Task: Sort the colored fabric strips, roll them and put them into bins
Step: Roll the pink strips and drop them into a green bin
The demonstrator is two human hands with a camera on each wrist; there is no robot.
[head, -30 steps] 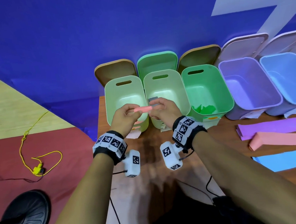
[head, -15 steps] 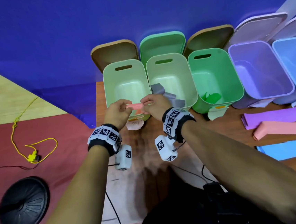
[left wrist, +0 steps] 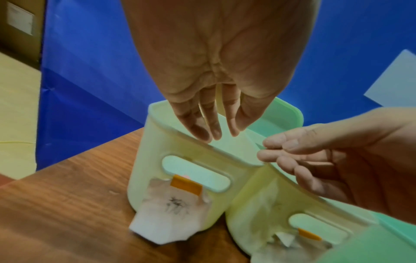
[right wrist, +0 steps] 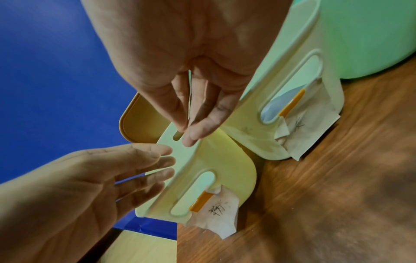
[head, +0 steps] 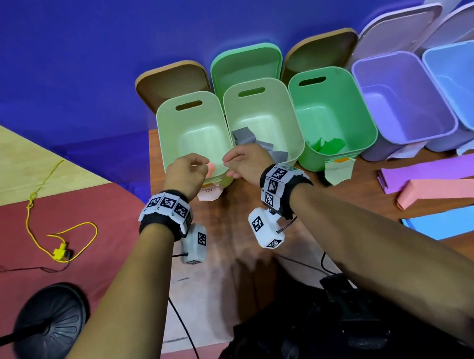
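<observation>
Both hands hover over the near rim of the leftmost pale green bin [head: 167, 134]. My left hand [head: 188, 169] and right hand [head: 245, 161] are a little apart, and the wrist views show relaxed fingers [left wrist: 209, 128] [right wrist: 195, 122] holding nothing. A small pink roll [head: 211, 168] shows as a blur between the hands, just inside the bin's near wall. Flat purple [head: 443, 168], pink [head: 445, 189] and blue [head: 459, 220] strips lie on the table at the right.
To the right stand a second pale green bin [head: 291, 122] with grey strips [head: 247, 136], a green bin [head: 365, 115] with green pieces [head: 328, 143], a purple bin [head: 365, 80] and a blue bin [head: 434, 73]. Lids lean behind them. Paper labels [head: 209, 193] hang from bin fronts.
Both hands pinched the pink roll in front of the bins; now they have let go and drawn apart, and the roll is at the leftmost bin's near wall.
</observation>
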